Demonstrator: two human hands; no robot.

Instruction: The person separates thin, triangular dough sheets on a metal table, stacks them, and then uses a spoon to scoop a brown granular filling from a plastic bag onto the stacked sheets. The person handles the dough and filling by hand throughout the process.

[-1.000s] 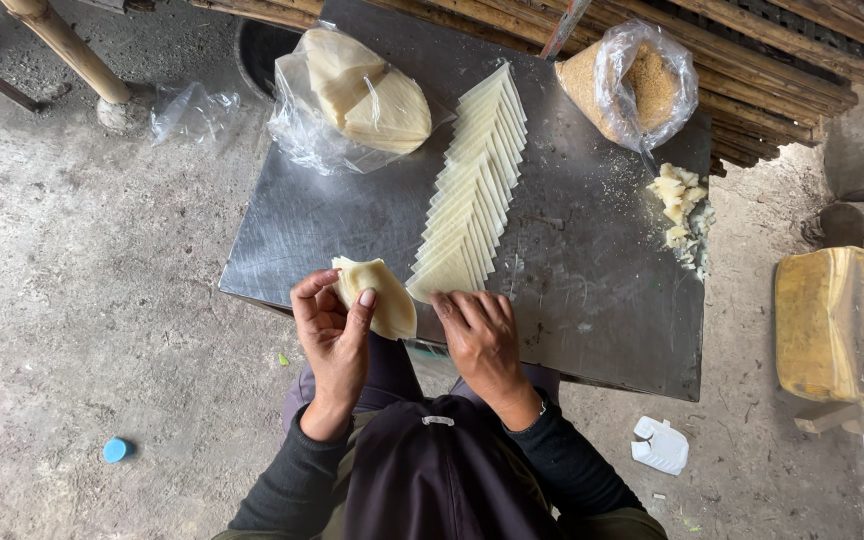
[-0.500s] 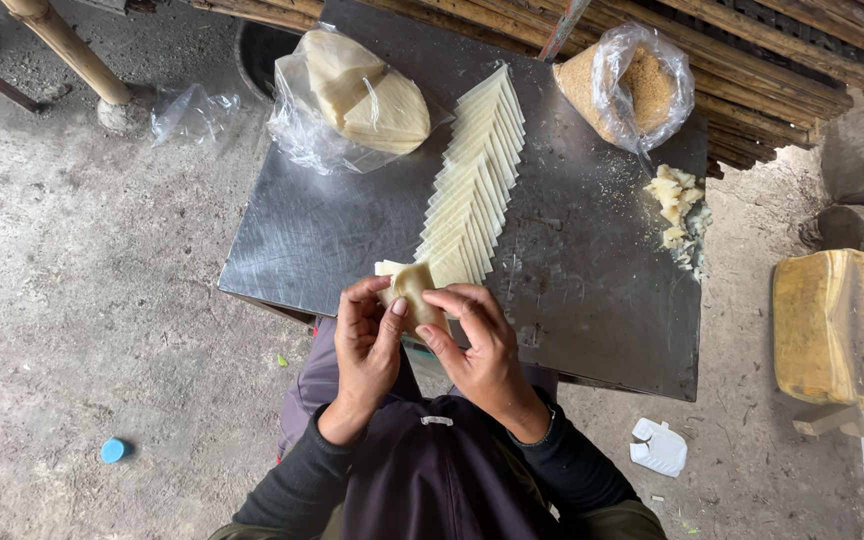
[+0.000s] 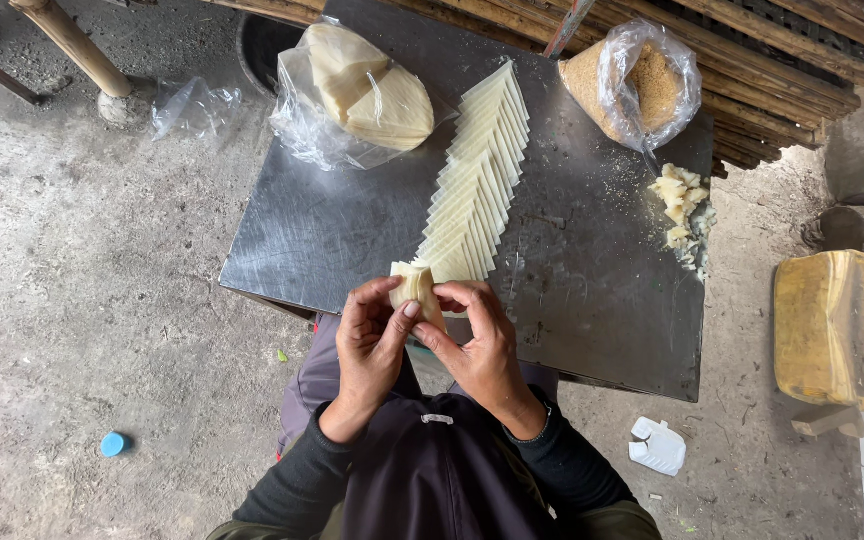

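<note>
A pale dough wrapper (image 3: 416, 286) is pinched between my left hand (image 3: 373, 340) and my right hand (image 3: 477, 340), folded into a small cone above the near edge of the metal table (image 3: 592, 320). Just beyond my fingers a long overlapping row of cut dough strips (image 3: 476, 180) runs diagonally up the table. A clear bag of stacked wrappers (image 3: 362, 92) lies at the far left of the table. A bag of brown crumbly filling (image 3: 642, 85) stands at the far right.
A small heap of pale dough scraps (image 3: 682, 205) lies near the table's right edge. On the concrete floor are a yellow canister (image 3: 837, 330), a white plastic piece (image 3: 657, 446), a blue cap (image 3: 112, 443) and an empty plastic bag (image 3: 192, 103). Bamboo poles (image 3: 752, 40) run behind.
My left hand held the flat wrapper alone while the right rested on the table. The right hand then came up, and both hands have folded the wrapper into a cone.
</note>
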